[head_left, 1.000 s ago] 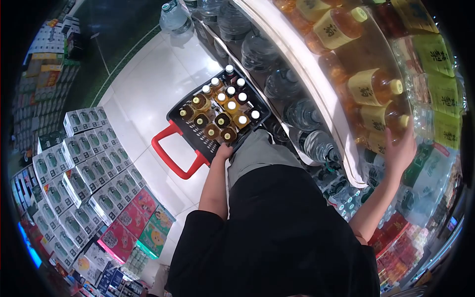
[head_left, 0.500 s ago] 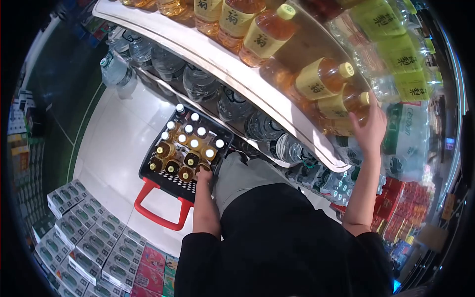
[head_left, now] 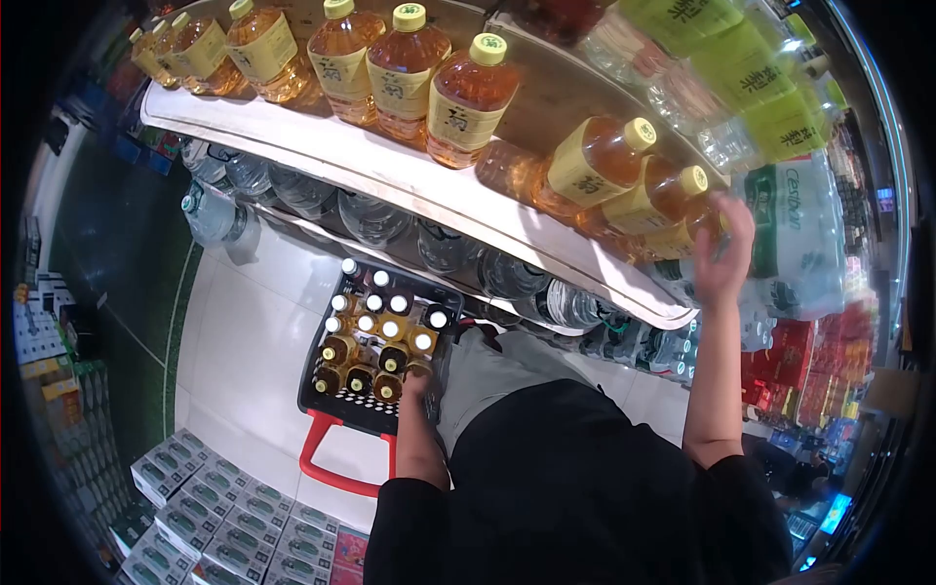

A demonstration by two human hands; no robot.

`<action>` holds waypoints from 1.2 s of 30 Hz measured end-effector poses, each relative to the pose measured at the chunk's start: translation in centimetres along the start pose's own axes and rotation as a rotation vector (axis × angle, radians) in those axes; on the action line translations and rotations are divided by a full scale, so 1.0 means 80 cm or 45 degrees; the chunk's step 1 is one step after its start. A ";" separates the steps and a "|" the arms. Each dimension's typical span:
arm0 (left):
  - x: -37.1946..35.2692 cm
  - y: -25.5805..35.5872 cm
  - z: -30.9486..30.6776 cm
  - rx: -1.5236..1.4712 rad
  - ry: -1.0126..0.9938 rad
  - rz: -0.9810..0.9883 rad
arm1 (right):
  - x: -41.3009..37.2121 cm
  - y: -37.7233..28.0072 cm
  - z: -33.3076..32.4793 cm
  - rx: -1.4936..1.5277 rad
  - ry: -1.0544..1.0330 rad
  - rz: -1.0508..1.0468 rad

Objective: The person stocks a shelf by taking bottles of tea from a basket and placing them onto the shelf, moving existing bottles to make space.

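My right hand point(head_left: 723, 252) is at the right end of the shelf, thumb and fingers apart, right beside an amber drink bottle point(head_left: 673, 191) with a yellow cap and label. A similar bottle point(head_left: 595, 166) stands just left of it. Down at the basket point(head_left: 374, 421), my left hand point(head_left: 415, 386) is closed around the top of a drink bottle point(head_left: 420, 369) in the near right corner; the fingers hide most of that bottle. Several white-capped bottles point(head_left: 397, 304) and yellow-capped dark bottles point(head_left: 360, 378) stand upright in the black basket, which has a red handle point(head_left: 310, 454).
More amber bottles point(head_left: 471, 102) line the white shelf point(head_left: 292, 122). Large water bottles point(head_left: 375, 216) stand underneath. Green-labelled bottles point(head_left: 751, 78) and wrapped water packs point(head_left: 795, 234) are to the right. Stacked cartons point(head_left: 224, 517) sit on the floor at lower left.
The view has shifted, showing more of the shelf's left side. My right hand's fingers have come away slightly from the end bottle's cap. My left hand stays at the basket's corner.
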State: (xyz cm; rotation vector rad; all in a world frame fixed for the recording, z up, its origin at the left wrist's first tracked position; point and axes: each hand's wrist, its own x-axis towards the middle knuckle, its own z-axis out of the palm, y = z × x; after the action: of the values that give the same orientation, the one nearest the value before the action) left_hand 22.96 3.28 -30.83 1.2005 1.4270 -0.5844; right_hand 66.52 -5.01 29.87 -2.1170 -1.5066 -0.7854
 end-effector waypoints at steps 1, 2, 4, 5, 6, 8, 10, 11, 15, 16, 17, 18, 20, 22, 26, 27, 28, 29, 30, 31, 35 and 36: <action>0.011 -0.007 0.000 -0.062 -0.034 -0.035 | -0.014 -0.004 0.000 0.084 0.044 -0.025; 0.003 -0.006 -0.003 -0.086 -0.027 0.029 | -0.022 -0.021 0.006 0.228 0.066 -0.064; -0.012 -0.002 -0.009 -0.110 -0.130 0.237 | -0.040 -0.050 0.025 0.471 -0.195 -0.137; -0.020 -0.001 -0.008 -0.122 -0.181 0.339 | -0.052 -0.062 0.039 0.559 -0.303 -0.175; -0.024 -0.011 0.005 -0.271 0.039 0.484 | -0.063 -0.076 0.049 0.649 -0.450 -0.167; -0.081 0.012 -0.024 -0.538 -0.179 0.314 | -0.087 -0.102 0.070 0.809 -0.702 -0.128; -0.199 0.085 -0.062 -0.669 -0.155 0.272 | -0.101 -0.123 0.085 0.904 -0.912 -0.176; -0.221 0.095 -0.068 -0.611 -0.091 0.299 | -0.109 -0.132 0.095 0.948 -0.994 -0.202; -0.255 0.097 -0.079 -0.392 0.119 0.195 | -0.128 -0.159 0.122 1.017 -1.153 -0.261; -0.280 0.108 -0.084 -0.385 0.135 0.238 | -0.129 -0.165 0.128 1.024 -1.169 -0.284; -0.300 0.116 -0.091 -0.378 0.150 0.285 | -0.130 -0.172 0.132 1.028 -1.184 -0.310; -0.315 0.115 -0.099 -0.243 0.179 0.456 | -0.130 -0.177 0.134 1.055 -1.252 -0.349; -0.344 0.116 -0.114 0.039 0.231 0.794 | -0.133 -0.193 0.138 1.027 -1.269 -0.440; -0.411 0.152 -0.136 0.145 0.171 0.682 | -0.135 -0.212 0.139 1.039 -1.342 -0.495; -0.534 0.223 -0.163 0.471 0.264 0.766 | -0.145 -0.240 0.142 1.105 -1.346 -0.622; -0.555 0.234 -0.167 0.542 0.303 0.783 | -0.146 -0.244 0.140 1.112 -1.307 -0.630; -0.575 0.244 -0.171 0.577 0.295 0.835 | -0.148 -0.248 0.138 1.117 -1.269 -0.640; -0.598 0.259 -0.173 0.630 0.290 0.815 | -0.153 -0.251 0.139 1.165 -1.196 -0.613; -0.622 0.275 -0.173 0.684 0.283 0.793 | -0.162 -0.254 0.142 1.213 -1.124 -0.584; -0.639 0.287 -0.174 0.738 0.275 0.773 | -0.159 -0.255 0.139 1.258 -1.050 -0.553; -0.673 0.318 -0.171 0.950 0.281 1.021 | -0.155 -0.238 0.126 1.581 -0.953 -0.410; -0.678 0.325 -0.169 0.991 0.281 1.024 | -0.153 -0.235 0.123 1.599 -0.880 -0.385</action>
State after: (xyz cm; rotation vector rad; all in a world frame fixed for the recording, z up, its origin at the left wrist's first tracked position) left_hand 32.64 5.98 29.97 2.3479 0.7452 -0.4366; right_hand 47.60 -1.39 14.73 -1.1710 -1.8797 0.7944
